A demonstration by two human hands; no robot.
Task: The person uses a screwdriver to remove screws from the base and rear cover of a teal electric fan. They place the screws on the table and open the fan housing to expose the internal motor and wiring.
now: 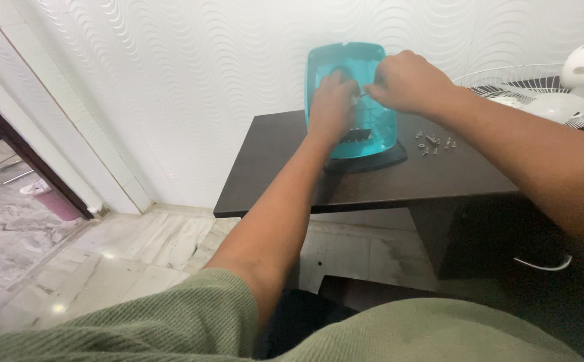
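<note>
Table: your dark brown table (272,167) stood against the white wavy wall (191,80).
Fan: a white fan grille (513,80) lay at the table's right end, well apart from your hands.
Cover: the teal plastic cover (349,64) rested on a black base (372,159), leaning toward the wall, its long axis running away from you.
Left hand: your left hand (332,107) pressed flat on the cover, fingers curled, gripping nothing that showed.
Right hand: your right hand (406,80) was closed, pinching a small thin tool (361,98) just beside the left.
Screws: about 6 loose screws (433,142) lay right of the cover, nearer your right hand.
Labels: none showed.
</note>
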